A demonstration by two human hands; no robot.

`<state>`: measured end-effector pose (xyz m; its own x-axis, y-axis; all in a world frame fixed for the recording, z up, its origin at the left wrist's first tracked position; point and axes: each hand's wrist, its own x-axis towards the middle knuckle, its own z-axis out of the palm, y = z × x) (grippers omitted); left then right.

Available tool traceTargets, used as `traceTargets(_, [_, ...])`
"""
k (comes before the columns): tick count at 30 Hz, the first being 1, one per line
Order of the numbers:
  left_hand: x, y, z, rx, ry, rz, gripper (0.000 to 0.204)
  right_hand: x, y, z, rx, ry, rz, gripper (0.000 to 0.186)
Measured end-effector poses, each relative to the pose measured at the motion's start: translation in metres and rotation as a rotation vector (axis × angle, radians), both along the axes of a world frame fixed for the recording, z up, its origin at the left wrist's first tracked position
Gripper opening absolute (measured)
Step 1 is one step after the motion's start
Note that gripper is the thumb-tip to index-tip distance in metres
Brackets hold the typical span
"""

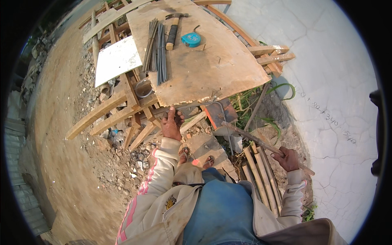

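My right hand (288, 159) is closed around a long brownish bar (255, 136), which slants up and left toward the board's front edge. At that edge my left hand (172, 125) has its fingers curled; what they hold is too small to make out. A thin bent metal rod (227, 122) hangs near the bar's far end, beside an orange-edged dark block (216, 114). On the worn plywood board (216, 73) lie a bundle of cut steel rods (160, 55), a claw hammer (173, 32) with a wrapped handle, and a teal tape measure (191, 39).
Wooden beams (110, 116) stick out under the board at left, beside a white panel (118, 59). Bamboo poles (261, 175) lean below my right hand. A cracked grey wall or slab (330, 81) borders the right. Rubble (126, 167) covers ground near my feet.
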<state>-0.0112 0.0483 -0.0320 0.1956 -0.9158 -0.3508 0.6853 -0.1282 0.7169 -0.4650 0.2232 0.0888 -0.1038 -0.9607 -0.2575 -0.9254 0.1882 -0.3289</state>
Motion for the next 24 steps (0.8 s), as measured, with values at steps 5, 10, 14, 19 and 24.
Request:
traceTargets(5, [-0.012, 0.009, 0.017, -0.11, -0.054, 0.081, 0.019, -0.01, -0.019, 0.013, -0.01, -0.122, 0.017, 0.048])
traceTargets(10, [-0.022, 0.016, 0.052, -0.248, -0.092, 0.1, 0.025, 0.021, -0.036, 0.016, -0.095, -0.366, 0.013, 0.047])
traceTargets(14, [-0.038, 0.024, 0.082, -0.295, -0.068, 0.115, 0.028, 0.072, -0.046, 0.014, -0.119, -0.562, -0.041, 0.04])
traceTargets(19, [-0.043, 0.035, 0.124, -0.783, -0.705, 0.152, 0.021, 0.12, -0.058, 0.02, -0.191, -0.792, -0.094, 0.036])
traceTargets(24, [-0.038, 0.038, 0.152, -0.789, -0.321, 0.144, 0.022, 0.131, -0.093, 0.025, -0.433, -0.537, -0.101, 0.032])
